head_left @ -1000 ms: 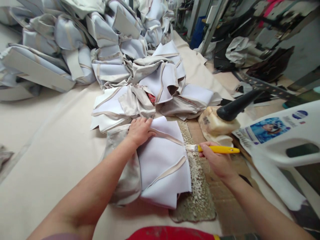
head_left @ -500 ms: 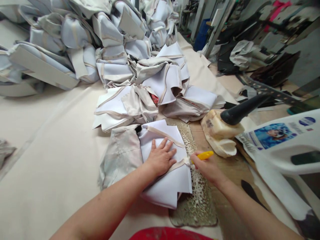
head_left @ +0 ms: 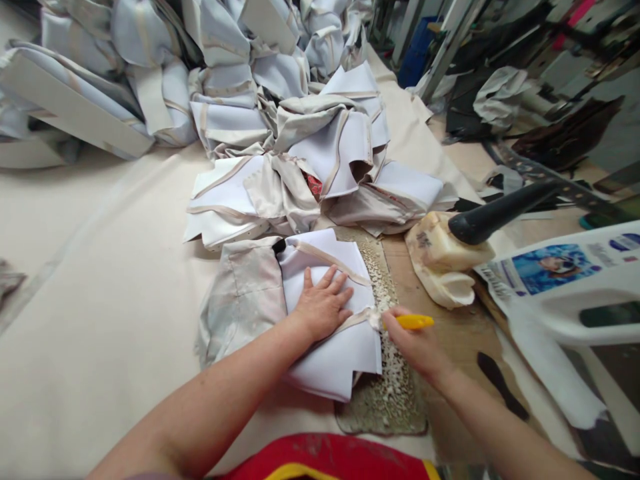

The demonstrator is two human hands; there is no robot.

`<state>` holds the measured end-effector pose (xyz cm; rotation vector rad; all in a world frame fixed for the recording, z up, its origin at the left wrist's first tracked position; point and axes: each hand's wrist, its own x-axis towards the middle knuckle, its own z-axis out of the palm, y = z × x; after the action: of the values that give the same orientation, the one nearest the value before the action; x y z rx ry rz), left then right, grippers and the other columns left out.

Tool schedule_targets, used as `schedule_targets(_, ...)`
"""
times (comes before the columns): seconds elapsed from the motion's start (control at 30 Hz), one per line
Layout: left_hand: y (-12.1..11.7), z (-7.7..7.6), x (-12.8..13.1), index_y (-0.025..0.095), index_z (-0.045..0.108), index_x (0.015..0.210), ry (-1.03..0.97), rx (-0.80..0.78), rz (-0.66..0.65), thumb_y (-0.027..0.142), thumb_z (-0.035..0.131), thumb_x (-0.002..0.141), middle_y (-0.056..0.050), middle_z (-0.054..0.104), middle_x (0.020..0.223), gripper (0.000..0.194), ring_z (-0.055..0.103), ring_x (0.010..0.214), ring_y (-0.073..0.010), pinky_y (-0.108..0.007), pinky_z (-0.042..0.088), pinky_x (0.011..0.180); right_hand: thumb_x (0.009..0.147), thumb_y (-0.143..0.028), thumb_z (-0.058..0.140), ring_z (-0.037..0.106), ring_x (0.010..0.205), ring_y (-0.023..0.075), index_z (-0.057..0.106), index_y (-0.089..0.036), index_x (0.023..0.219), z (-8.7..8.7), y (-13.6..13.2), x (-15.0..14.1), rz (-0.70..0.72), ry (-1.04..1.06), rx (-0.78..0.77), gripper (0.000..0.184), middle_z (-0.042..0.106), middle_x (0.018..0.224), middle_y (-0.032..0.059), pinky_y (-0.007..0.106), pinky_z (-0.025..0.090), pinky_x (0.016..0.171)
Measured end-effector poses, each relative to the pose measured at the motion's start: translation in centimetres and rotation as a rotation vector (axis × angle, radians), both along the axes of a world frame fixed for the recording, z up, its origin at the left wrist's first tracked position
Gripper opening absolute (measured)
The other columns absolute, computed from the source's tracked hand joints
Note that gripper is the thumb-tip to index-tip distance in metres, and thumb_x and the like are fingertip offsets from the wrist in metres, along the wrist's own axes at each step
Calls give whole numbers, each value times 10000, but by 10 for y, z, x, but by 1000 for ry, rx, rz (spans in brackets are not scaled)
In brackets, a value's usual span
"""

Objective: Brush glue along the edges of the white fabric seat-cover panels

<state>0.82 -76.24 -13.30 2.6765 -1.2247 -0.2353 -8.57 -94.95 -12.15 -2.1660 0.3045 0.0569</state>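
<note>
My left hand [head_left: 324, 305] lies flat with fingers spread on a white sewn panel [head_left: 327, 363] that has beige strips and a grey fabric part [head_left: 243, 293] folded out to the left. My right hand [head_left: 413, 343] grips a yellow-handled brush [head_left: 417, 323]. Its whitish tip touches the end of a beige strip [head_left: 356, 320] at the panel's right edge. Under that edge is a board [head_left: 380, 417] crusted with dried whitish residue. Just beyond my right hand stands a cut-open plastic container [head_left: 440, 257] with a black handle-like piece [head_left: 500, 212] resting in it.
More white and grey sewn pieces [head_left: 225, 190] lie beyond the panel, with a high pile [head_left: 220, 80] behind them. A white jug [head_left: 560, 293] with a printed label is at the right, near a dark blade-shaped thing [head_left: 501, 385]. Cardboard [head_left: 453, 333] lies beneath my right arm.
My view has shifted slightly. My right hand has tilted the yellow brush handle a little lower, its tip still at the strip's end. My left hand keeps its place on the panel.
</note>
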Motion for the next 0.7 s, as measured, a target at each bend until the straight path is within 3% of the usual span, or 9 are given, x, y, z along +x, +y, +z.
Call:
schedule_targets(0.1,-1,-1,0,306,476,1249,9,0,-1,505,480,848,-7,297,1447,447,107,1367,-253,-721,44,973,816,-363,433,447,495,138,463,-218,590,6,-1,-24,-5,96,50,269,431,517,-49,265,349,505)
schedule_targets(0.27,-2,1,-1,300,477,1256,28,21,-4,486,461,862,-22,275,1457,435,93,1369,-261,-724,20,969,797,-344,440,498,553,153,479,-215,577,12,-5,8,-127,-12,11,257,492,533,-28,272,380,571)
schedule_targets(0.33,-2,2,-1,300,479,1254,20,20,1,485,464,862,-21,279,1455,434,94,1369,-258,-721,12,972,800,-357,434,504,571,160,483,-215,578,10,0,8,-87,-49,9,267,504,548,-17,279,383,589)
schedule_targets(0.43,-1,1,-2,300,487,1246,13,12,-1,490,483,850,-20,288,1451,439,99,1367,-256,-716,0,977,832,-349,421,483,558,157,468,-219,581,7,9,-23,50,1,-3,287,493,557,-18,283,357,568)
schedule_targets(0.53,-1,-1,-2,301,489,1242,11,7,-4,493,495,841,-21,292,1449,444,98,1367,-260,-717,5,976,880,-342,398,471,538,154,458,-222,598,7,13,-61,82,94,-6,312,470,545,-29,283,339,545)
schedule_targets(0.7,-1,-2,-2,304,476,1257,1,17,-5,501,486,841,-15,283,1453,460,90,1368,-259,-707,11,985,893,-353,419,514,577,164,507,-226,651,12,10,-66,-5,-14,-44,287,520,583,-18,284,375,587)
